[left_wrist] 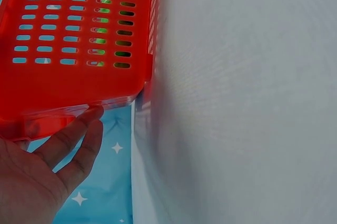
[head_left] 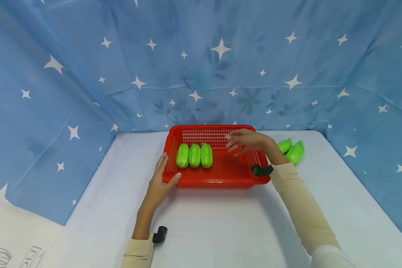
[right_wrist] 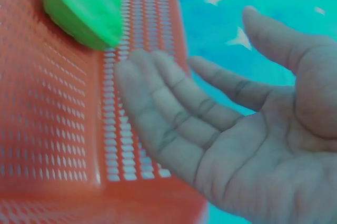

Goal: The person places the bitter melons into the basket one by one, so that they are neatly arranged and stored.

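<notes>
A red plastic basket (head_left: 217,181) with slotted walls stands on a white-covered table. Three bright green, ridged, fruit-like pieces (head_left: 194,155) lie side by side in its left half; one green piece (right_wrist: 87,11) also shows in the right wrist view. My left hand (head_left: 158,188) touches the basket's left front corner, fingers extended along the outside and thumb by the front rim. In the left wrist view, fingertips of the left hand (left_wrist: 58,161) meet the basket's edge. Over the basket's right half hovers my right hand (head_left: 248,141), fingers loosely bent, holding nothing.
Two more green pieces (head_left: 295,152) lie on the table right of the basket, partly behind the right forearm. A blue curtain (head_left: 201,74) with white stars hangs behind and at both sides. The white tabletop (head_left: 214,230) extends in front of the basket.
</notes>
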